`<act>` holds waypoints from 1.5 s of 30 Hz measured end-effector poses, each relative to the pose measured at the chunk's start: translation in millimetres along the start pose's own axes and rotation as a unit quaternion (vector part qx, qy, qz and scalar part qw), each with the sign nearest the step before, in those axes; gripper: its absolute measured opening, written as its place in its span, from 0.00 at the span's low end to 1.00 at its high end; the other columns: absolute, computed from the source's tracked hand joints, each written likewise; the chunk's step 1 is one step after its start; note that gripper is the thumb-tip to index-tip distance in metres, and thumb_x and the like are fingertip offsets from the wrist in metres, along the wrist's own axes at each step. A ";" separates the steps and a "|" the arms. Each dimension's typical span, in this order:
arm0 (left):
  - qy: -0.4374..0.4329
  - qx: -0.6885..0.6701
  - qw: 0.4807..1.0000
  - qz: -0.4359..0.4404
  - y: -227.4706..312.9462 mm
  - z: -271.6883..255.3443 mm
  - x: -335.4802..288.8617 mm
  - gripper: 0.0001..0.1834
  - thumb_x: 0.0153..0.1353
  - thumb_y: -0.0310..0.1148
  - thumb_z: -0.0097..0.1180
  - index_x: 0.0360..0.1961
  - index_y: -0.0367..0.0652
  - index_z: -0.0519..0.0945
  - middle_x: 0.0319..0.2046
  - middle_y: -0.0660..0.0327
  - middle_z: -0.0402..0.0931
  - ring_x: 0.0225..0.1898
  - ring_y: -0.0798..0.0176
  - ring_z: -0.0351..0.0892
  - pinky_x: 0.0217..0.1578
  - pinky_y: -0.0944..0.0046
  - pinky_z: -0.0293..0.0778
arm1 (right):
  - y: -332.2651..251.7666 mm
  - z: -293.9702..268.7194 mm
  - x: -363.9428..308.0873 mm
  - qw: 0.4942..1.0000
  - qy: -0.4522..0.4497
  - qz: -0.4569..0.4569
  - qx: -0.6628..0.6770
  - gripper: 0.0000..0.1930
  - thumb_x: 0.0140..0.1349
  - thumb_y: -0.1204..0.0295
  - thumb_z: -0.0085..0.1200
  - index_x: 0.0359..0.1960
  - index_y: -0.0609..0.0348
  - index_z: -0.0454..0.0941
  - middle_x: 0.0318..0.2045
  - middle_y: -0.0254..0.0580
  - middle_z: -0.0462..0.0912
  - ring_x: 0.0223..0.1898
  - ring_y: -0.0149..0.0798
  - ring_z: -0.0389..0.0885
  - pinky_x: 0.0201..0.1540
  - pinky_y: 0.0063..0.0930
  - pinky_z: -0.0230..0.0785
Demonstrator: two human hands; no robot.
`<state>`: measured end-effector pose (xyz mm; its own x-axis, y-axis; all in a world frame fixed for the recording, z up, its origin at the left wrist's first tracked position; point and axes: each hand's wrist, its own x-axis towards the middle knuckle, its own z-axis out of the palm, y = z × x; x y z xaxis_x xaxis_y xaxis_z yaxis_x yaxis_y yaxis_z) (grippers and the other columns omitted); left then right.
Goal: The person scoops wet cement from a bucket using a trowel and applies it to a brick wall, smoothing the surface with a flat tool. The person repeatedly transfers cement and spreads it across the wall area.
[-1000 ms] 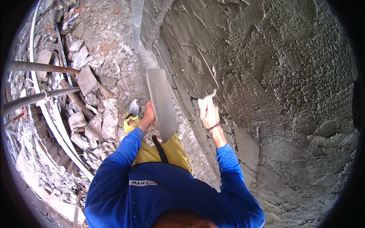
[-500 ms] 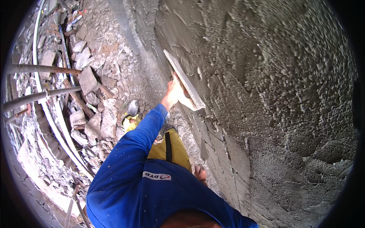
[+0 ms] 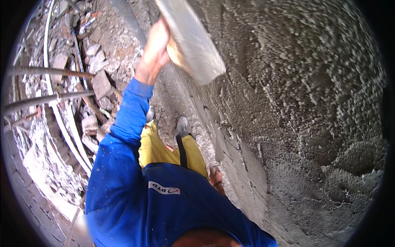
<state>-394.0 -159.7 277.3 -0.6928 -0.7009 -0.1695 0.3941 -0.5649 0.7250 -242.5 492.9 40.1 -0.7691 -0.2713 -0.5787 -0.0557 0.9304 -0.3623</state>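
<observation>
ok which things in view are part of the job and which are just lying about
Part of the job: flat board in the left hand; rough grey wall; perhaps the grey blade-like piece near the right hand.
Just lying about: broken slab; white tube.

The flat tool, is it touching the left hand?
Touching. The head view shows it: the left hand grips the flat tool along its left side, with no gap between them.
</observation>
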 end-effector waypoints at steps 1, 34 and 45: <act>0.055 -0.022 0.998 0.006 17.5 7.7 -14.5 0.26 0.72 0.45 0.51 0.59 0.34 0.70 0.47 0.54 0.79 0.44 0.61 0.81 0.44 0.59 0.83 | -15.8 -9.7 -1.3 0.999 -0.014 0.051 0.006 0.28 0.68 0.44 0.47 0.42 0.61 0.79 0.35 0.62 0.83 0.41 0.66 0.80 0.43 0.54 0.72; 0.247 0.260 0.928 -0.103 -352.9 -145.2 -74.2 0.33 0.71 0.60 0.44 0.27 0.36 0.76 0.20 0.60 0.74 0.25 0.66 0.71 0.29 0.57 0.71 | 79.6 41.6 -44.7 0.999 -0.042 -0.004 -0.017 0.21 0.67 0.54 0.54 0.28 0.62 0.79 0.26 0.57 0.81 0.30 0.59 0.80 0.34 0.49 0.70; 0.071 -0.111 0.948 -0.291 -283.4 -60.1 -245.5 0.33 0.72 0.60 0.42 0.50 0.38 0.81 0.39 0.59 0.82 0.41 0.68 0.75 0.46 0.63 0.74 | 20.5 8.5 -8.0 0.990 -0.074 0.079 -0.089 0.27 0.69 0.48 0.49 0.28 0.63 0.79 0.23 0.53 0.79 0.27 0.50 0.78 0.33 0.45 0.70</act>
<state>-299.2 146.3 73.2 -0.7502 -0.2846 -0.5969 0.0982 -0.9406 0.3251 -232.1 512.1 31.1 -0.6759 -0.1407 -0.7235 -0.0637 0.9891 -0.1329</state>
